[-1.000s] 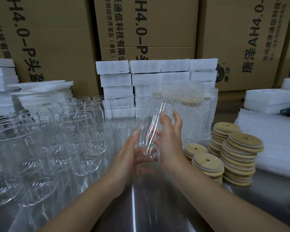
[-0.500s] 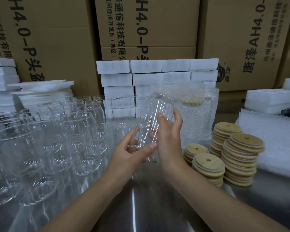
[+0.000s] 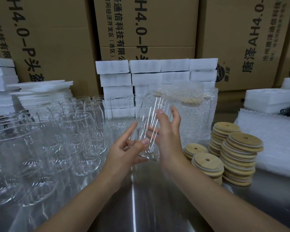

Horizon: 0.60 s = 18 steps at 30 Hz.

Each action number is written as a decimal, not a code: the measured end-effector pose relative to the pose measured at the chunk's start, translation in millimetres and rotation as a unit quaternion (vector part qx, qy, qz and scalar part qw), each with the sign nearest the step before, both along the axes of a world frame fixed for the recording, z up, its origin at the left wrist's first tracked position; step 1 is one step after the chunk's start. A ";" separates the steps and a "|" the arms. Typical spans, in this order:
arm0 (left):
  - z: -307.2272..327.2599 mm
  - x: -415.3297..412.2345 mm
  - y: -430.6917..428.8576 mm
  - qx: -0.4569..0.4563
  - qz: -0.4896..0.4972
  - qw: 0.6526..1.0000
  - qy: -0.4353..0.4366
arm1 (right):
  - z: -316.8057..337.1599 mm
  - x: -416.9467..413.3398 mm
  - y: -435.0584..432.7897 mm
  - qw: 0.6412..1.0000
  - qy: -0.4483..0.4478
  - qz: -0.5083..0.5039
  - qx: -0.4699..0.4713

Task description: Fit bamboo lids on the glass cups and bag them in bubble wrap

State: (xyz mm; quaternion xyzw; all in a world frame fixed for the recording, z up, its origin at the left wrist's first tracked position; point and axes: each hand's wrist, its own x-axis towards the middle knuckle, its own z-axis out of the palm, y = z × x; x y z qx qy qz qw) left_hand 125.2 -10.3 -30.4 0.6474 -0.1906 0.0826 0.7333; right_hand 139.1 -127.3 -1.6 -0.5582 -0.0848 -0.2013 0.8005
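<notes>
Both hands, left hand (image 3: 124,153) and right hand (image 3: 167,136), fingers curled around clear glass cup (image 3: 152,124), tilted above steel bench (image 3: 141,198) | round bamboo lids (image 3: 239,158) right of cup | brown cartons (image 3: 146,27) behind read "AH4.0-P"

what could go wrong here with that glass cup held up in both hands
The glass cup is tilted in mid-air, pinched by the left hand and right hand; a loose grip could drop it onto the metal table. Swinging left, it might knock the crowded empty cups.
</notes>
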 end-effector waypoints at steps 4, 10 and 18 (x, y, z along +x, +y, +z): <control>-2.7 3.3 1.0 0.000 0.004 1.000 0.017 | -0.9 0.8 -2.3 1.000 0.000 0.009 -0.004; -5.5 8.5 2.4 -0.021 -0.004 0.999 0.035 | -2.3 3.6 -4.9 0.999 0.012 0.036 0.002; -6.6 12.7 3.3 -0.035 -0.025 0.997 0.058 | -0.8 2.7 -5.0 0.999 0.023 0.046 0.004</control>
